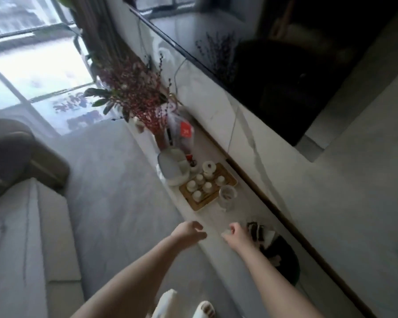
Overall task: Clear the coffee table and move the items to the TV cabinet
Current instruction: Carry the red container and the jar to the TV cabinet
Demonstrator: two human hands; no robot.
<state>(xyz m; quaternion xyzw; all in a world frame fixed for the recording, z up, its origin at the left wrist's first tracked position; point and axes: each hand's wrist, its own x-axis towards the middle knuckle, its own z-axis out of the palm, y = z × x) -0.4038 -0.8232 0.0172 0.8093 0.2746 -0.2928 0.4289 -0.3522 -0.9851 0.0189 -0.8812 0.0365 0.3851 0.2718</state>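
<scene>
The white TV cabinet top point(213, 222) runs diagonally below the wall-mounted TV point(274, 65). On it stand a wooden tea tray point(230, 177) with several small white cups, a glass pitcher point(227, 196), and a dark patterned item point(255, 228) beside a black round tray point(283, 255). My left hand point(190, 230) hovers at the cabinet's front edge, fingers loosely curled and holding nothing. My right hand point(238, 234) is over the cabinet top next to the dark item, and its fingers pinch a small white item point(226, 234), which is blurred.
A white appliance point(172, 167), a plastic bag with a red label point(182, 131) and a vase of red flowers point(136, 88) crowd the cabinet's far end. A grey sofa point(21, 226) lies at left across the grey floor. My slippered feet point(205, 309) stand near the cabinet.
</scene>
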